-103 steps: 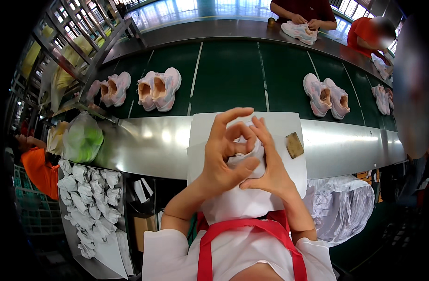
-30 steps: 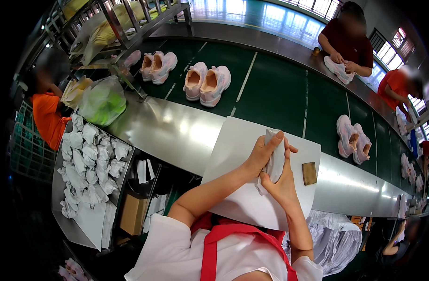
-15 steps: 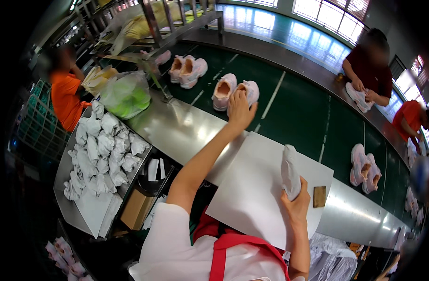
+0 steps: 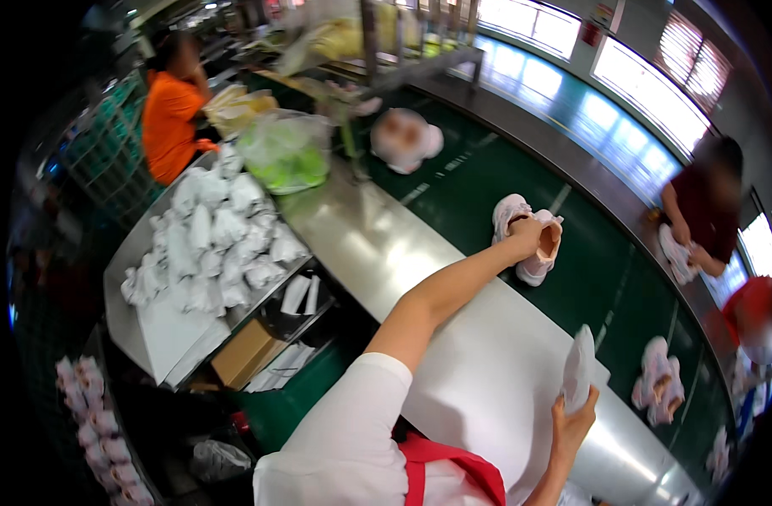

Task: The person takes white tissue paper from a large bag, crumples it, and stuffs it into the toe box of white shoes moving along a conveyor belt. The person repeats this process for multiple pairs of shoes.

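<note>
My left hand (image 4: 525,236) reaches over the green belt, its fingers closed at the openings of a pair of pale pink sneakers; the fingertips are partly hidden. The left sneaker (image 4: 507,212) lies behind the hand, and the right sneaker (image 4: 551,244) beside it shows its peach lining. My right hand (image 4: 574,417) holds a long white paper-wrapped shoe stuffing (image 4: 579,367) upright, above a white sheet (image 4: 470,371) on the metal bench.
A metal bin (image 4: 116,282) at the left holds many white paper wads (image 4: 222,228). Beside it sits a plastic bag (image 4: 286,152) with green contents. More sneakers (image 4: 658,384) ride the belt (image 4: 462,181). A co-worker (image 4: 702,211) handles a shoe across it; another person (image 4: 171,122) is at far left.
The view has swung round. My left hand now lies across the openings of the sneaker pair, which has turned on the belt. My right hand still holds the paper stuffing.
</note>
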`<state>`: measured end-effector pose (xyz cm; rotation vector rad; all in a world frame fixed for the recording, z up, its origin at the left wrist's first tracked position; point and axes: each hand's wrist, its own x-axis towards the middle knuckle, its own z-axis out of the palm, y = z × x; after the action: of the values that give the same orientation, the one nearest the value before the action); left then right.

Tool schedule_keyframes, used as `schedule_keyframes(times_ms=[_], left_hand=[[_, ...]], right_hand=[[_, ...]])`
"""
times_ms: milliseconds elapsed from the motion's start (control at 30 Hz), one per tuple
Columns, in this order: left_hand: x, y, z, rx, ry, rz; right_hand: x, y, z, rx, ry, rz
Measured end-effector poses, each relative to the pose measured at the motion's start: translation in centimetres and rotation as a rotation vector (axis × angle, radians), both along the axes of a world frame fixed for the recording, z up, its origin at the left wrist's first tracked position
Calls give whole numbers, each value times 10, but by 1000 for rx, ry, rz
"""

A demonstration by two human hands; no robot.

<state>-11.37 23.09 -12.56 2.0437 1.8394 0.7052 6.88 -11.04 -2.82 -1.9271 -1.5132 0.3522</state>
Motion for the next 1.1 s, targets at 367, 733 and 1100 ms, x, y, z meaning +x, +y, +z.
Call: schedule_keyframes(times_ms=[367, 733, 1100], left_hand=[[108, -38, 45, 283, 22, -317], [114, 7, 28, -25, -102, -705], [119, 7, 24, 6, -158, -693]], right_hand=[[54, 83, 31, -87, -371, 60], [32, 250, -24, -409, -611, 170], [45, 268, -82, -283, -1076, 409]])
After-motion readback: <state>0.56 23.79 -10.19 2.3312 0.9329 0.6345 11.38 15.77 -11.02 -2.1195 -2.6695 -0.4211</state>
